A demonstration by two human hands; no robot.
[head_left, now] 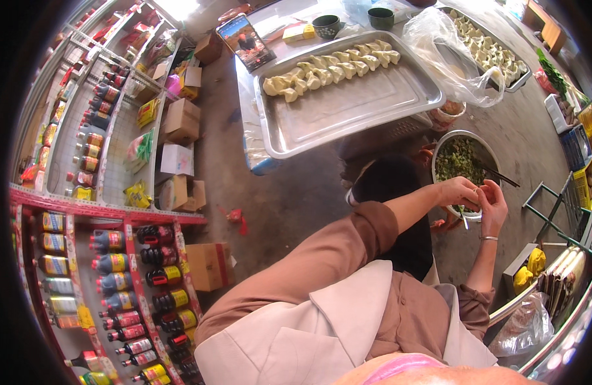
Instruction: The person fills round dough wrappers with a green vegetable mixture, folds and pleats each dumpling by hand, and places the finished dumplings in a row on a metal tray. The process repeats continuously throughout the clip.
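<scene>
Over the near edge of a metal bowl (494, 145) of chopped green filling (455, 158), my left hand (459, 192) and my right hand (493, 204) meet at the fingertips. Both are closed in a pinch; whatever lies between them is hidden by the fingers. Chopsticks (503, 176) lean out over the bowl's right side. A light-coloured handle (463, 220) pokes out below my left hand. Farther off, a large metal tray (373, 106) holds two rows of pleated dumplings (334, 69) along its far side.
A phone (246, 42) stands at the tray's left corner. Two dark cups (326, 26) sit behind it. At the far right, a plastic bag (430, 42) lies beside a second tray of dumplings (485, 45). Bottle shelves (90, 205) line the left; cardboard boxes (182, 120) stand alongside.
</scene>
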